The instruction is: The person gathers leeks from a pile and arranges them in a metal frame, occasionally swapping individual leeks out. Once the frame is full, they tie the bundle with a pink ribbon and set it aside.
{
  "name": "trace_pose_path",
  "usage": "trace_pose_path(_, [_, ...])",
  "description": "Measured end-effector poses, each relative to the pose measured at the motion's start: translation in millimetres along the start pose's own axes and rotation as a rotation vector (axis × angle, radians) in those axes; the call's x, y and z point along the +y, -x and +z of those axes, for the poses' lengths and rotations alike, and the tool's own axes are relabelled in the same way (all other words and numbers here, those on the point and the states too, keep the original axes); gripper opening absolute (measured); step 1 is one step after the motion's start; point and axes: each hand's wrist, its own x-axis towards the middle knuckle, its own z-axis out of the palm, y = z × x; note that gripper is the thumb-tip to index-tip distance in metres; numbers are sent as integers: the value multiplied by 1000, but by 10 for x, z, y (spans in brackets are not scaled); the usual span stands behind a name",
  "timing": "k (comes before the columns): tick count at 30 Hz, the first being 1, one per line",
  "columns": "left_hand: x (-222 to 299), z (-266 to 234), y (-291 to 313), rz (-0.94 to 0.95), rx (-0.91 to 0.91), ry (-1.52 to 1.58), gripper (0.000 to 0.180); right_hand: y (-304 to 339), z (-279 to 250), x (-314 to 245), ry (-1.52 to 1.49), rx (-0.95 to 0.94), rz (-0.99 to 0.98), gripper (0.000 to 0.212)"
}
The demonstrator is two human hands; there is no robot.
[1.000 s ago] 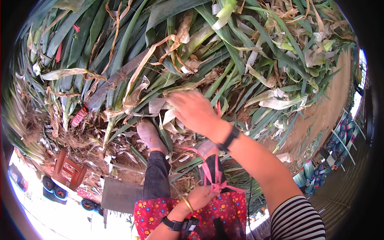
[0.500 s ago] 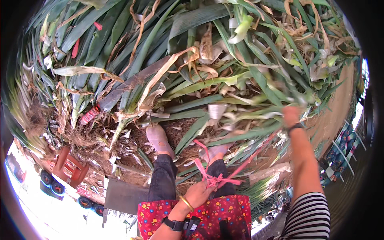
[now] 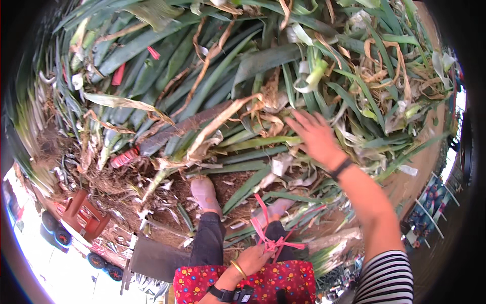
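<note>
Dirt floor (image 3: pixel 233 185) under a heap of leeks (image 3: pixel 202 99), pink ties (image 3: pixel 273 245) in the left hand (image 3: pixel 253 260)

So that's what the head cam is giving me from way over here. Leeks fill the whole upper half, long green leaves piled every which way, with dried brown bits mixed in and roots (image 3: pixel 109 177) bunched over on the left.

I've got the left hand low in the middle, fingers closed on the pink ties right beside the knot. The ties sit just above the top edge of the red patterned cloth (image 3: pixel 243 283) on the lap, with loose strands running up by the right foot (image 3: pixel 278 207). There's a gold bangle (image 3: pixel 238 269) on that wrist.

Right hand (image 3: pixel 319 139) is farther up, stretched over the leeks, back of the hand to me and fingers spread apart. Can't tell from this angle if the fingertips actually touch the leaves. It wears a black band (image 3: pixel 341 168), and a striped sleeve (image 3: pixel 387 276) covers the arm lower down.

Left of both hands a knife (image 3: pixel 177 129) lies slantwise among the leeks, red wrapped handle (image 3: pixel 124 157) toward the lower left. Brown stool (image 3: pixel 83 218) past that, tilted in my view, with some wheels (image 3: pixel 63 235) near it.
</note>
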Motion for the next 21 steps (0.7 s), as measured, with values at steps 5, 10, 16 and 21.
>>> trace_pose_path(5, [143, -126, 40, 2, 47, 60, 26, 64, 692, 365, 254, -259, 170, 48])
trace_pose_path(10, [308, -185, 92, 72, 37, 8, 28, 1322, 23, 1492, 869, -773, 463, 29])
trace_pose_path(16, [291, -210, 114, 146, 61, 119, 30, -67, -1118, 520, 378, -789, 373, 23])
trace_pose_path(21, [315, -342, 148, 173, 63, 93, 30, -1951, -1048, -221, -218, 351, -75, 23])
